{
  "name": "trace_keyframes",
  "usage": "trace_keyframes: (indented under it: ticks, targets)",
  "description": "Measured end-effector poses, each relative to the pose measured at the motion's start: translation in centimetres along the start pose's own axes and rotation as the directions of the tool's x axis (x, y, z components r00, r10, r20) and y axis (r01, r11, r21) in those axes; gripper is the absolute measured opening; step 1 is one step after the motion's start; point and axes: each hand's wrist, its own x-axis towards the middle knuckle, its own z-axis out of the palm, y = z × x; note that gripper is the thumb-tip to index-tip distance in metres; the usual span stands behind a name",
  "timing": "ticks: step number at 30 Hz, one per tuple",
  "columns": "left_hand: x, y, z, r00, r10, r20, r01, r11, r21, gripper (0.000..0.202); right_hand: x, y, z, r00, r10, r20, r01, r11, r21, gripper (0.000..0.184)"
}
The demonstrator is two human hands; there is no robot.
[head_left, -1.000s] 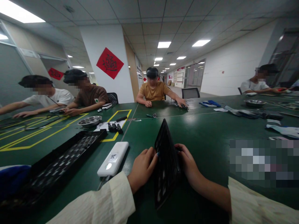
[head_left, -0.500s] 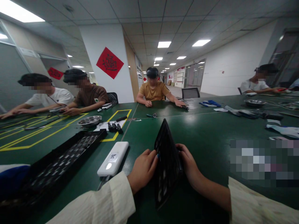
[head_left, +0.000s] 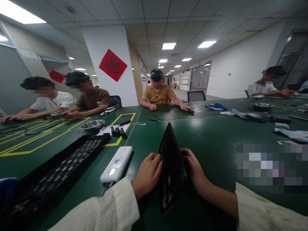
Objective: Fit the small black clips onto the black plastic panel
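A thin black panel (head_left: 173,173), looking like plastic with pockets or openings on its left face, stands tilted on edge between my hands. My left hand (head_left: 150,173) is closed at its left face, thumb and fingers pressed together there. A small blue spot shows at those fingertips; I cannot make out what it is. My right hand (head_left: 196,171) grips the panel from the right side, its fingertips partly hidden behind the edge. A white power bank (head_left: 116,164) marked 26 lies left of my left hand, with a cable at its near end.
A long black tray (head_left: 64,166) with rows of small pale pieces lies on the green table (head_left: 216,138) at left. Beyond it are a metal bowl (head_left: 92,125) and several small black parts (head_left: 118,131). Pliers (head_left: 157,119) lie farther off. Co-workers sit around the table.
The blue and white item at the lower left has shifted left, uncovering more of the black tray. My hands and the panel look almost the same.
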Motion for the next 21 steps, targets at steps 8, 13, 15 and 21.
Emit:
trace_keyframes:
  ticks: [8, 13, 15, 21]
  targets:
    - [0.18, 0.2, -0.24, 0.998, -0.04, 0.042, 0.042, 0.998, -0.047, 0.036, -0.03, -0.1, -0.07, 1.0, 0.005, -0.002, -0.005, 1.0, -0.002, 0.024]
    - [0.15, 0.03, -0.18, 0.999, -0.022, 0.036, 0.024, 0.999, -0.037, 0.034, 0.0, -0.14, 0.0, 1.0, -0.01, -0.003, 0.01, 1.0, -0.012, 0.022]
    - [0.13, 0.0, -0.12, 0.999, -0.008, 0.043, 0.009, 1.0, -0.024, 0.037, -0.04, -0.21, 0.07, 1.0, -0.004, -0.009, 0.004, 1.0, -0.008, 0.023]
    - [0.06, 0.11, 0.13, 0.997, -0.078, -0.015, 0.078, 0.997, -0.021, 0.033, -0.21, -0.55, 0.22, 1.0, 0.007, 0.006, -0.007, 1.0, -0.004, 0.023]
